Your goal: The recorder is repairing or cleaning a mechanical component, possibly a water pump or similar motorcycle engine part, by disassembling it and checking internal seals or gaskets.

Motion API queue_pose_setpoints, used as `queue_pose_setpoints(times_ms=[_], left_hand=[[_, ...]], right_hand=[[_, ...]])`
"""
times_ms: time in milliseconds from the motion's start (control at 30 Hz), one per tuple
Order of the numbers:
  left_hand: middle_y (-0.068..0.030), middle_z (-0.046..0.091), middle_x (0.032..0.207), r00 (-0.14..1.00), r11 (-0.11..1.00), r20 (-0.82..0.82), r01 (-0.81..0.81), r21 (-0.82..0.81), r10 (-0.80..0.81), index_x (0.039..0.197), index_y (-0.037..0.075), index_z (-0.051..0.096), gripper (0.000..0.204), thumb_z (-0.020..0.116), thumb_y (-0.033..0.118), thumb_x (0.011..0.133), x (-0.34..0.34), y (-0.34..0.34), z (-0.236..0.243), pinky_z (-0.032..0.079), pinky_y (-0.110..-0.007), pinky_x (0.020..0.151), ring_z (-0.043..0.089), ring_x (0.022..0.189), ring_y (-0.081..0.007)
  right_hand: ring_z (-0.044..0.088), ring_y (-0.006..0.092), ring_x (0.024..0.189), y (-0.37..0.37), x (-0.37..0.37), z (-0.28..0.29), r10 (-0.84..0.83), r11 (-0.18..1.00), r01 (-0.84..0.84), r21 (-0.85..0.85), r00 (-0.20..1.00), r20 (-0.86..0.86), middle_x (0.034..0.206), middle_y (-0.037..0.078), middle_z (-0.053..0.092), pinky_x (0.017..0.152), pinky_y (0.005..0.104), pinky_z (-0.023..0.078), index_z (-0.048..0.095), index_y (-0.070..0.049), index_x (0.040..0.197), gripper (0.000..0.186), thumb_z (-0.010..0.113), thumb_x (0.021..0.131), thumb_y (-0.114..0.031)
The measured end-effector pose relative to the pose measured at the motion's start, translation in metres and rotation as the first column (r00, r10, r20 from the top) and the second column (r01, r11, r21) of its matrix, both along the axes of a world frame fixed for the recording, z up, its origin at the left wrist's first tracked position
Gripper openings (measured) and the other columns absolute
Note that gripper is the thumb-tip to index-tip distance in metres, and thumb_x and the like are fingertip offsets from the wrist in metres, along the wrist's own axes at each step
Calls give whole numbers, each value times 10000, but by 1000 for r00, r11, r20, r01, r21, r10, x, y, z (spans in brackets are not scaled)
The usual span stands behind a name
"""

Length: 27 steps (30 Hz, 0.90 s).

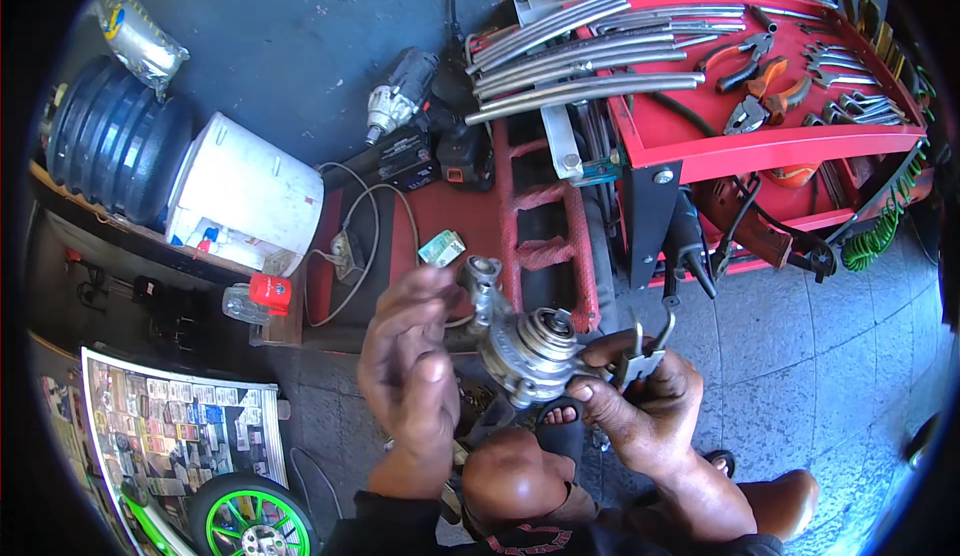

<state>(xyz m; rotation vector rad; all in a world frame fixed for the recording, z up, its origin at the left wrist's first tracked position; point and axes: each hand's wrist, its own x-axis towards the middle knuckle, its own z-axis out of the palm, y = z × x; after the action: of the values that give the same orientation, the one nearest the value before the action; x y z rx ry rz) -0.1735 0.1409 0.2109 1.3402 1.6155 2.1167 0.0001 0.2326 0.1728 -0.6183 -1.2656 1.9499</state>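
A round silver metal housing (535,351) with a stepped, ringed centre and a side arm is held up in front of me. My right hand (645,411) grips its right side between thumb and fingers. From the same hand juts a forked metal piece (643,354) with two prongs; the fingers hide how it is held. On the other side, my left hand (410,356) has its fingers apart and a little curled, slightly blurred. It is beside the housing's upper arm, and I see nothing in it.
At the upper right stands a red tool cart (760,156) with pliers (768,96), wrenches and metal rods (590,91). An impact wrench (402,91) lies against the wall. Left are a white bucket (245,191) and ribbed black container (120,141). A green-rimmed wheel (250,516) sits lower left.
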Motion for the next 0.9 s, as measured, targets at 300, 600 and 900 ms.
queue_pose_setpoints(times_ms=[300, 600, 900], left_hand=[[-171, 610, 1115, 532, 905, 756, 381, 188, -381, 1401, -4, 446, 757, 472, 610, 958, 32, 4, -16, 490, -473, 977, 611, 1084, -316], [-84, 598, 1000, 594, 935, 784, 350, -51, -179, 1373, 30, 482, 638, 341, 534, 1008, 29, -11, -11, 561, -258, 573, 633, 762, -135], [-208, 577, 1256, 506, 916, 820, 399, 52, -267, 1526, 43, 264, 695, 392, 473, 995, 36, -7, -3, 588, -264, 641, 666, 944, -210]], right_hand=[[697, 187, 759, -7, -11, -19, 37, 881, -52, 471, 999, 40, 924, 117, 710, 658, 294, 555, 706, -8, 977, 248, 829, 773, -75], [728, 232, 846, 11, -11, -10, 99, 745, -107, 659, 994, 50, 976, 119, 711, 714, 320, 580, 691, -21, 1061, 333, 792, 743, -35], [696, 223, 798, 16, -8, -10, 110, 785, -96, 612, 994, 14, 883, 130, 711, 710, 324, 542, 707, 10, 948, 227, 797, 742, -24]])
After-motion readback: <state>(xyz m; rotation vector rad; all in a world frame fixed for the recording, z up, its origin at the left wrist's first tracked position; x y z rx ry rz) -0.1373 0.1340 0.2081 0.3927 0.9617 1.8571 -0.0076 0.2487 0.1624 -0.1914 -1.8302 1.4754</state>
